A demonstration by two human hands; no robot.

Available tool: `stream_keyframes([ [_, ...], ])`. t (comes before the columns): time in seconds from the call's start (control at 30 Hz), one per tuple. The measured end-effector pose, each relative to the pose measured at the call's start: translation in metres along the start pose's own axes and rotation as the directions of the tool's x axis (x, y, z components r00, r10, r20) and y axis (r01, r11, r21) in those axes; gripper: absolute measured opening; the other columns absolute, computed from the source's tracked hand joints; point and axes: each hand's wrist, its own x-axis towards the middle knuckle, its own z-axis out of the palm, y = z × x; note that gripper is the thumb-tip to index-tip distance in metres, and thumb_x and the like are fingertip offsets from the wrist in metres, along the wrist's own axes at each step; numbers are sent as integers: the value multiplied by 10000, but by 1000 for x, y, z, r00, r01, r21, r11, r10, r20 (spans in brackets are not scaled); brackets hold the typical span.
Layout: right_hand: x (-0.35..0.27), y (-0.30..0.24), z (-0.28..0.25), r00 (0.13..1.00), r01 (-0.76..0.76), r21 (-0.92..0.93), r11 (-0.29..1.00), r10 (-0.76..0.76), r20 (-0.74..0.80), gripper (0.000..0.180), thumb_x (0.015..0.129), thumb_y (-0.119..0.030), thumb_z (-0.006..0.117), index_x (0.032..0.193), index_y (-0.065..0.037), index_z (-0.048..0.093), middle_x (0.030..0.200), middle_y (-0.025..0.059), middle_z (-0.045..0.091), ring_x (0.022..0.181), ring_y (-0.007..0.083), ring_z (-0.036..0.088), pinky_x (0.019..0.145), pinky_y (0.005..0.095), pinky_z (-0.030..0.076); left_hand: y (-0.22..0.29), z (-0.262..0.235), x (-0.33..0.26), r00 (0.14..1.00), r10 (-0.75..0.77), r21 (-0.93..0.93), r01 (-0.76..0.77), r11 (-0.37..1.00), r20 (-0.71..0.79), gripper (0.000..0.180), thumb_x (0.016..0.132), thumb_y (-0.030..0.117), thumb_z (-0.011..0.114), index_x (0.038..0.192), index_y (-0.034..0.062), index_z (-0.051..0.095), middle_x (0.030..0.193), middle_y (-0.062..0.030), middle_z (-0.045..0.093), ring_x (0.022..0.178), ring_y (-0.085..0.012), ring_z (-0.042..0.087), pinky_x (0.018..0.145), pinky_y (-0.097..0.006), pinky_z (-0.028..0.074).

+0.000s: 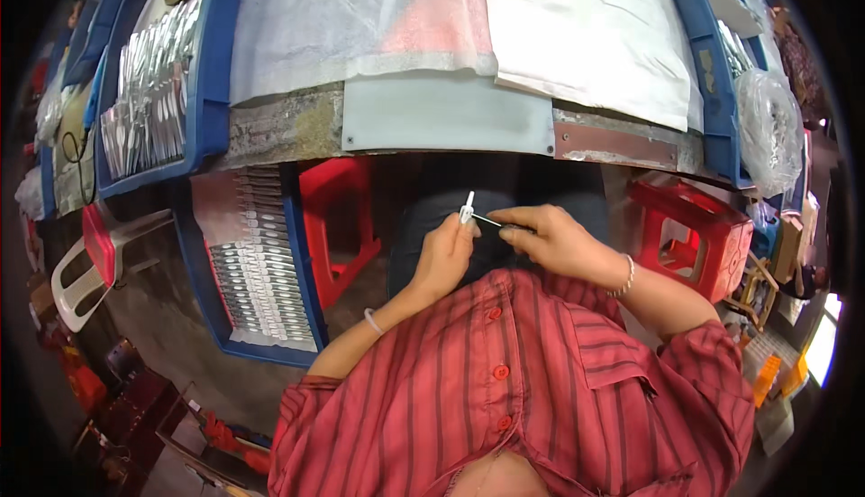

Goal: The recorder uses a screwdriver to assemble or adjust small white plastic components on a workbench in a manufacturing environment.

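Head view: the person sits below the edge of the worktop, both hands raised in front of the lap. The left hand has its fingers closed around the lower end of a small white plastic piece, which stands nearly upright above the fingertips. The right hand is just beside it, fingers pinched shut on one end of a thin metal pin; the pin's other end meets the white piece. Both hands are over a dark lap, close to the chest of a red striped shirt.

At the person's left, a blue tray sits low beside the knee, holding rows of small silver pieces. A second blue tray of similar pieces rests on the worktop. A red stool stands between the low tray and the lap; another red stool stands on the right. Pale foam sheets cover the worktop.
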Motion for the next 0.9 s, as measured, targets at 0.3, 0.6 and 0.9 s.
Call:
stream_keyframes([
  [0.3, 3, 1, 33, 892, 444, -77, 893, -449, -60, 166, 856, -130, 658, 962, -3, 669, 768, 112, 617, 697, 239, 567, 660, 317, 455, 85, -48, -15, 977, -111, -273, 158, 949, 180, 185, 933, 167, 607, 1031, 16, 650, 815, 0, 599, 651, -44, 523, 584, -203, 439],
  [0.6, 30, 5, 57, 981, -155, 474, 867, 81, 174, 264, 843, -167, 675, 657, 18, 646, 581, 22, 601, 497, 52, 493, 448, 232, 380, 49, -28, -22, 978, 114, -33, -122, 992, -177, 168, 884, 65, 645, 989, -66, 631, 780, -43, 601, 620, -95, 554, 535, -213, 427],
  [0.9, 46, 3, 62, 987, -138, 518, 844, 74, 142, 219, 792, -91, 651, 608, 27, 637, 533, 39, 585, 483, 63, 488, 439, 251, 366, 54, -32, -9, 965, 175, 107, -156, 982, -195, 147, 905, 27, 578, 1004, -62, 641, 733, -94, 510, 613, -166, 533, 538, -284, 414],
])
